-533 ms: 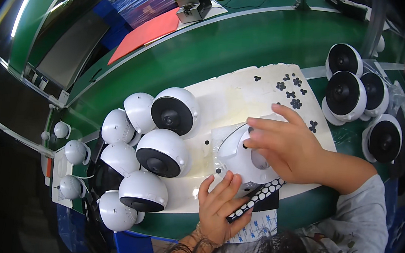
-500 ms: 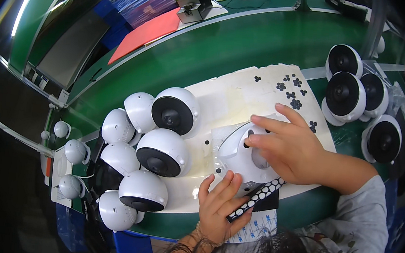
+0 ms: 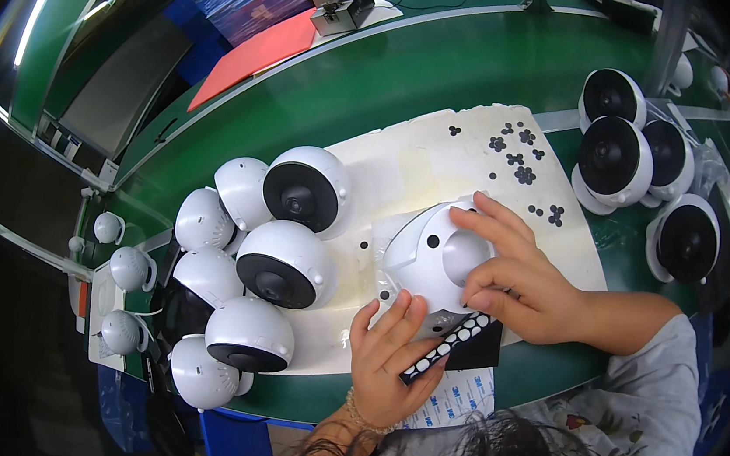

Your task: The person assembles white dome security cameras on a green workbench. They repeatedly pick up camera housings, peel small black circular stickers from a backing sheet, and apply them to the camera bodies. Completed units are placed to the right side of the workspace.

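A white dome-shaped security camera point(image 3: 410, 259) lies on the pale board, its round base turned up with a grey disc in the middle and black round pads point(image 3: 432, 241) on it. My left hand point(image 3: 392, 358) rests its fingertips against the near side of the camera. Between its thumb and fingers is a black strip with white round spots point(image 3: 460, 336). Over the right edge of the base, my right hand point(image 3: 518, 278) has thumb and fingers drawn together. A small dark spot shows at those fingertips; whether it is held or on the base I cannot tell.
Several white cameras with black faces point(image 3: 278, 264) crowd the left, and more point(image 3: 614, 164) stand at the right. Black round pads point(image 3: 524, 175) lie clustered on the pale board point(image 3: 407, 157). A printed white sheet point(image 3: 458, 401) is by my left wrist. Behind are a red sheet point(image 3: 254, 59) and metal box point(image 3: 340, 10).
My right hand has moved down toward the near right edge of the base, its fingers drawing together. More of the grey disc shows. My left hand keeps the strip.
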Motion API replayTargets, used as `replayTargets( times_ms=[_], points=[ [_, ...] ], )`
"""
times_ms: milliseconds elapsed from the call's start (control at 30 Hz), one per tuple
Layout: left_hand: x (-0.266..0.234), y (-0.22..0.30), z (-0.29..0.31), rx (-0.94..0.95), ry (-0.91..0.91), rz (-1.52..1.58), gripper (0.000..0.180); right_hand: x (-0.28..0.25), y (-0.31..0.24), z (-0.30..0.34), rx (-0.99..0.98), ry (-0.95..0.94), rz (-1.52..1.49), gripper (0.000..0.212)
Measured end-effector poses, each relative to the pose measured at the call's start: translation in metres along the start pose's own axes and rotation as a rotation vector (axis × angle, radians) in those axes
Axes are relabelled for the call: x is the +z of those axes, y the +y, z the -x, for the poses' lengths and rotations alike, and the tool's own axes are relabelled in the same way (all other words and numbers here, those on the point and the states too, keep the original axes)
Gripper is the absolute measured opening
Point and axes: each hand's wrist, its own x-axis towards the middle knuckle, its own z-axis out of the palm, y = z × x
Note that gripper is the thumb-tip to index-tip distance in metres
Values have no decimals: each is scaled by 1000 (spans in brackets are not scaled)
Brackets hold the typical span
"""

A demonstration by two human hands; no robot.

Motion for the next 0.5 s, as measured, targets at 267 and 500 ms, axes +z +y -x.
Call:
replayTargets(
  times_ms=[267,500],
  points=[
    [-1,3,-2,-3,-11,-11,19,-1,6,6,-90,26,122,14],
    [1,2,-2,-44,4,21,16,-5,4,24,-246,149,633,26]
  ],
)
